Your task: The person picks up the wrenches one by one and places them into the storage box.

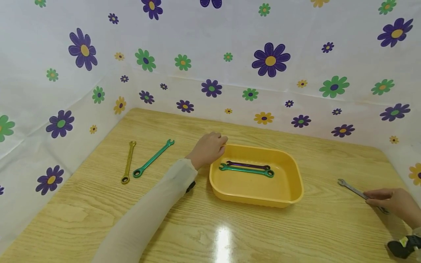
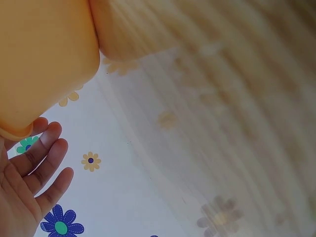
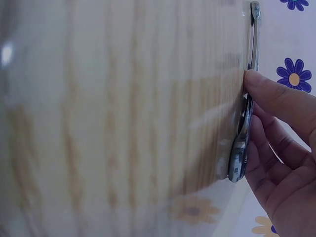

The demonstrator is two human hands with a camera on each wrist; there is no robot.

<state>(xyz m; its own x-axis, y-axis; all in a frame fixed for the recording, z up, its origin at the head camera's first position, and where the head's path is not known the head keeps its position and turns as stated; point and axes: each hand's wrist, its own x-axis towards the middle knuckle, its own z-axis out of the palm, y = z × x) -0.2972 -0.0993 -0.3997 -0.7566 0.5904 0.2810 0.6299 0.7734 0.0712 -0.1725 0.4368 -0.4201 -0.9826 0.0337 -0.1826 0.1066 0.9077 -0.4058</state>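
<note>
At the back left corner of a yellow plastic tub (image 1: 256, 188), my left hand (image 1: 208, 149) grips the rim. In the left wrist view its outer fingers (image 2: 47, 165) spread loosely away from the wall, and the thumb is hidden. A green combination wrench (image 1: 246, 170) and a purple one (image 1: 248, 165) lie side by side on the tub's floor. Off to the right, my right hand (image 1: 393, 204) pinches a silver combination wrench (image 1: 352, 189) between thumb and fingers. The right wrist view shows that wrench (image 3: 239, 155) edge-on, close to the tabletop.
Left of the tub, a gold wrench (image 1: 128, 162) and another green wrench (image 1: 154, 159) lie on the wooden table (image 1: 184, 230). A white flowered cloth (image 1: 197, 36) hangs behind and along the sides of the table.
</note>
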